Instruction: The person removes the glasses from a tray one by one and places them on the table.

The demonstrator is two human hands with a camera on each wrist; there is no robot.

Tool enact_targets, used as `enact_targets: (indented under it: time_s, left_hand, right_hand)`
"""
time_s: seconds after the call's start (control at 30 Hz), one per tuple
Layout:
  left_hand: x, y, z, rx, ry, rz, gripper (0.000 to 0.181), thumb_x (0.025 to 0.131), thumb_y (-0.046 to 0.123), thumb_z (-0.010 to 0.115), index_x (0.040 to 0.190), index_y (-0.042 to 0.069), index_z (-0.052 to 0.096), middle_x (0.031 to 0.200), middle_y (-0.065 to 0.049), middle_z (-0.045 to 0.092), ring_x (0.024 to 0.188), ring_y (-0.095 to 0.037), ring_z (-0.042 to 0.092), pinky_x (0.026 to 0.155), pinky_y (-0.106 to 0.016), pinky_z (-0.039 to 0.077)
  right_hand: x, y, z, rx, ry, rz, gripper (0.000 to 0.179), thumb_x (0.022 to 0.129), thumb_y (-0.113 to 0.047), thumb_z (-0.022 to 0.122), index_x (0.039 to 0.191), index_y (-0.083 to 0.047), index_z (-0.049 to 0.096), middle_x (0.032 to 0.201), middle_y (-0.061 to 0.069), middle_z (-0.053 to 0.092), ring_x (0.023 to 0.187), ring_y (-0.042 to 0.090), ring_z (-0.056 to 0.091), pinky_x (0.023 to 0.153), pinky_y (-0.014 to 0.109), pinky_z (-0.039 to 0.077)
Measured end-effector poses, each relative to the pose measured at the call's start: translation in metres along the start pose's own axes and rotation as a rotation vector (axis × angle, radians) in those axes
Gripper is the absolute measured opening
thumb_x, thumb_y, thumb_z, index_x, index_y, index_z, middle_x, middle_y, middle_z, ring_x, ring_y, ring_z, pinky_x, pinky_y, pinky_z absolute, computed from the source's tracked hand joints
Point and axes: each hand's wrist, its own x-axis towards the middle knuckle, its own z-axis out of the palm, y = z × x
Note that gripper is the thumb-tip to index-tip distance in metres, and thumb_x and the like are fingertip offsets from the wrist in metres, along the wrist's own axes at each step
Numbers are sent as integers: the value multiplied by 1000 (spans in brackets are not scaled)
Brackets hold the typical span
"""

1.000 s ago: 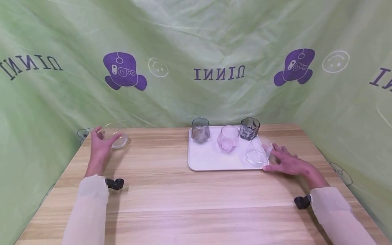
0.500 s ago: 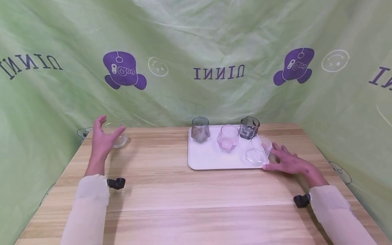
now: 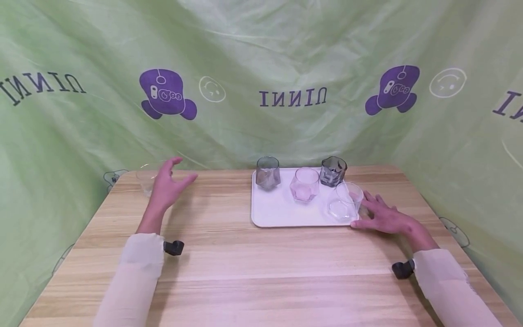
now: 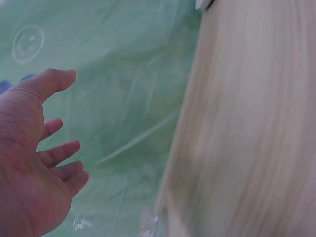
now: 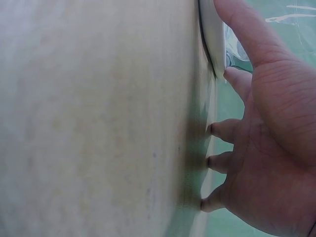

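**Tumbler at the Corner, Hand at the Tray**

A wood-grain table (image 3: 253,272) stands against green fabric (image 3: 229,54) printed with purple figures and reversed lettering. Near the table's far left corner sits a clear tumbler (image 3: 145,178), partly behind a person's left hand (image 3: 166,190), its thumb and fingers arched wide apart, holding nothing. Toward the far edge, a white tray (image 3: 269,213) bears a smoky glass (image 3: 267,176) at back left, a pink glass (image 3: 304,188) mid-tray, a dark glass (image 3: 333,172) at back right and a clear glass (image 3: 341,208) at front right. The right hand (image 3: 386,219), spread and gripping nothing, touches that front corner; only the right wrist view shows three fingertips (image 5: 213,129) down on the tabletop.
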Motion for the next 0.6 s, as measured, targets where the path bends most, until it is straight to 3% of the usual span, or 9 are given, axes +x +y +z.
enact_targets:
  time_s: [0.27, 0.6]
  left_hand:
    - [-1, 7, 38, 1, -151, 50, 70, 93, 23, 78, 150, -1, 44, 152, -21, 45, 141, -41, 38, 114, -55, 36]
    - [-4, 20, 79, -48, -251, 111, 69, 92, 22, 79, 149, -1, 47, 147, -25, 49, 136, -44, 44, 112, -56, 38]
  right_hand:
    - [-2, 0, 0, 4, 0, 3, 96, 94, -52, 69, 164, -8, 19, 161, 40, -2, 141, 68, -7, 95, 90, -5]
    - [0, 1, 1, 11, 1, -4, 96, 94, -51, 69, 165, -11, 18, 162, 39, -2, 141, 68, -7, 94, 90, -6]
